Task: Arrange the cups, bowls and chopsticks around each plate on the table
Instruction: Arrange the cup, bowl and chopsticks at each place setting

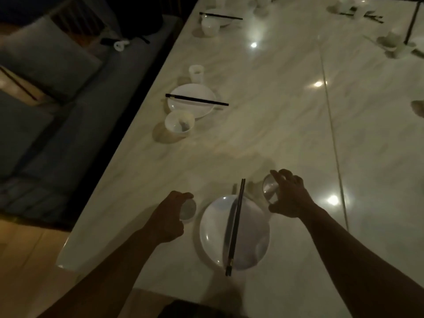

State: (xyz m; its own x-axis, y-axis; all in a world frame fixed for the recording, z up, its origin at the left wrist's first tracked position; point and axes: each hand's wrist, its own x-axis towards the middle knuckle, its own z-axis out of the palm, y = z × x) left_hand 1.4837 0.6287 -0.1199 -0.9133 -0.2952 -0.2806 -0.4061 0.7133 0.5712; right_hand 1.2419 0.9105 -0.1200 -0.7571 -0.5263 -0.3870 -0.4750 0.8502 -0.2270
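Note:
A white plate (250, 235) lies near the table's front edge with a pair of dark chopsticks (236, 223) laid across it. Left of the plate, my left hand (168, 218) curls round a small white cup (189, 211). Right of the plate's far rim, my right hand (290, 196) grips a white bowl (269, 189) from above and the side. Farther along the left edge sits another setting: a plate (191, 99) with chopsticks (197, 100) across it, a bowl (179, 125) in front and a cup (196, 73) behind.
More white settings stand at the far end (214, 21) and along the right side (393, 42). The pale marble table (286, 125) has a seam running down its right part. Grey cushioned seating (46, 92) borders the table's left edge.

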